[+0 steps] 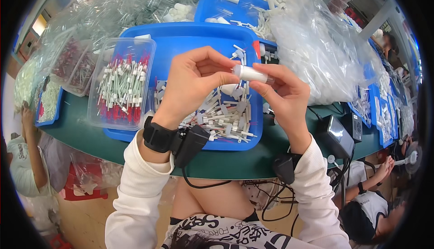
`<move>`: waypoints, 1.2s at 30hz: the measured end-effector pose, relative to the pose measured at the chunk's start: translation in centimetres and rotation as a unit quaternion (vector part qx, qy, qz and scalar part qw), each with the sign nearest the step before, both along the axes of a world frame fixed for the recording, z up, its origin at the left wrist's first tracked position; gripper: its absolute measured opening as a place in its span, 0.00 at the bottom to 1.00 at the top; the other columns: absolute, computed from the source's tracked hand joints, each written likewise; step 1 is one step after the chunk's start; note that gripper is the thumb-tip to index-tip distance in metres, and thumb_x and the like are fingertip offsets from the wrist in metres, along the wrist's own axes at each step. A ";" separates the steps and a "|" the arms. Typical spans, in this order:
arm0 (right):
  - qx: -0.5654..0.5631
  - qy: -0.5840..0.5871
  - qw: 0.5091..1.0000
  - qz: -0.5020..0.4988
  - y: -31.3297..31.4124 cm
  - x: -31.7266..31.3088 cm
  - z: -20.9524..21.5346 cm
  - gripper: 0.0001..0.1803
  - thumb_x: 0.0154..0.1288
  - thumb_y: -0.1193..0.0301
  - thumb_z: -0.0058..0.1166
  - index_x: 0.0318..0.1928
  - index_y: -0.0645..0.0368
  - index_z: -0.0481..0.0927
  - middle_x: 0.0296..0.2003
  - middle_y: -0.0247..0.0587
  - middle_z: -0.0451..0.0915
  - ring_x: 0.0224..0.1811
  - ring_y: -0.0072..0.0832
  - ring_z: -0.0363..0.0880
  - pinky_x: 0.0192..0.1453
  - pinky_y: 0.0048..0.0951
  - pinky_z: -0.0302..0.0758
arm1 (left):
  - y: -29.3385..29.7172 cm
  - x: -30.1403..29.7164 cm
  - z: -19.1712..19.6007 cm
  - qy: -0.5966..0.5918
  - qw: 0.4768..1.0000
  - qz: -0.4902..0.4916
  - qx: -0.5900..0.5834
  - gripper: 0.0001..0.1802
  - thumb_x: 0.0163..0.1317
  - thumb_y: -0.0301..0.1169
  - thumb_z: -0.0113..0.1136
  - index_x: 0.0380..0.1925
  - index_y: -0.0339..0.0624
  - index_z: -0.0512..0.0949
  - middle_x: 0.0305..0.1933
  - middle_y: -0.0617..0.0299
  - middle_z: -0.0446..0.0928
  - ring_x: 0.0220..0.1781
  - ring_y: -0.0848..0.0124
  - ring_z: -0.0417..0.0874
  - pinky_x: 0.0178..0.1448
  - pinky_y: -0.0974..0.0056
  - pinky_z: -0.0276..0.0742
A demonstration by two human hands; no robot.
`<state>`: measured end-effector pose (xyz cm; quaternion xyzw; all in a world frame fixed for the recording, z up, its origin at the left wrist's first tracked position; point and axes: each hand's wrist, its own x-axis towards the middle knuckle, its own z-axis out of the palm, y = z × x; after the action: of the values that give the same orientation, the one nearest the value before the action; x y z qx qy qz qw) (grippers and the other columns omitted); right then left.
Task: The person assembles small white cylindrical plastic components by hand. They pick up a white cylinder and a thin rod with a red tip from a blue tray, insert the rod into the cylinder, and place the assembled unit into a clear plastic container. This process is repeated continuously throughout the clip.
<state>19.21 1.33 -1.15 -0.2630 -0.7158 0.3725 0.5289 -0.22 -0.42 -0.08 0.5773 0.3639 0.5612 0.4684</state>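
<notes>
"Where is the white cylinder [253,74]?"

"Raised above the large blue tray [251,146], held in both hands and nearly level, its right end slightly lower."

"And the fingers?"

"The left hand [194,79] pinches the cylinder's left end between thumb and forefinger. The right hand [285,94] grips the other end, thumb below and fingers above."

"What lies under them?"

"A loose heap of slim white sticks [221,118], mixed with small grey pieces, fills the near part of the tray. On the left, a clear plastic box [92,106] overlaps the tray's edge, packed with red-tipped pale sticks [121,88]."

"Anything on the wrists?"

"Each wears a black device; the left one [192,145] trails a cable."

"And farther out?"

"A second blue tray [210,0] sits behind the first. To the right, a big clear bag [316,50] bulges beside it, and a black box-shaped device [337,137] rests on the green table [235,170]."
</notes>
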 end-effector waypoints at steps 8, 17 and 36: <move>-0.226 0.014 0.973 0.043 -0.6 -0.1 0.8 0.16 0.59 0.77 0.56 0.48 0.68 0.76 0.41 0.41 0.79 0.40 0.22 0.78 0.43 0.20 0.74 | -0.4 0.8 0.0 0.023 0.998 0.051 0.041 0.12 0.49 0.15 0.61 0.36 0.31 0.80 0.38 0.53 0.80 0.39 0.72 0.80 0.46 0.69 0.77; -0.045 -0.039 0.997 -0.038 -0.8 -0.2 0.3 0.13 0.58 0.77 0.57 0.46 0.64 0.79 0.36 0.40 0.81 0.36 0.22 0.79 0.39 0.21 0.75 | -0.6 1.1 -0.1 0.033 0.997 0.040 0.063 0.12 0.49 0.14 0.60 0.36 0.32 0.80 0.37 0.53 0.80 0.38 0.72 0.80 0.43 0.71 0.77; 0.293 -0.061 0.945 -0.129 -0.5 -0.5 1.1 0.18 0.43 0.82 0.64 0.40 0.60 0.82 0.34 0.42 0.81 0.31 0.29 0.81 0.34 0.24 0.77 | -1.6 2.0 1.8 -0.092 0.993 0.042 0.053 0.13 0.48 0.12 0.60 0.37 0.28 0.78 0.40 0.48 0.78 0.41 0.67 0.81 0.45 0.68 0.79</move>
<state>18.68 0.85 -0.04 -0.2089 -0.7843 0.0582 0.5812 1.78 -2.02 1.67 0.5311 0.3131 0.6496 0.4448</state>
